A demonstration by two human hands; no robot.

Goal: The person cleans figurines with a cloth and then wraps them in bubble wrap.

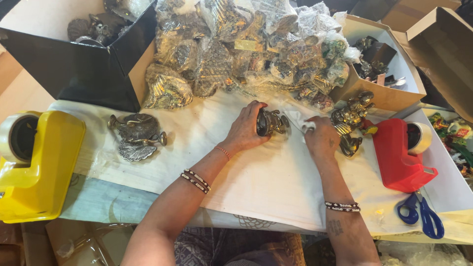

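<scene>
White paper underlies left hand (245, 129) gripping brass figurine (270, 123); right hand (321, 139) apparently pinches cloth (301, 121).

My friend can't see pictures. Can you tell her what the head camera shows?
A person's left hand holds a small dark metal figurine on a white cloth-covered table, while the right hand presses a white cloth beside it. A yellow tape dispenser, a red one and blue scissors lie nearby.
</scene>
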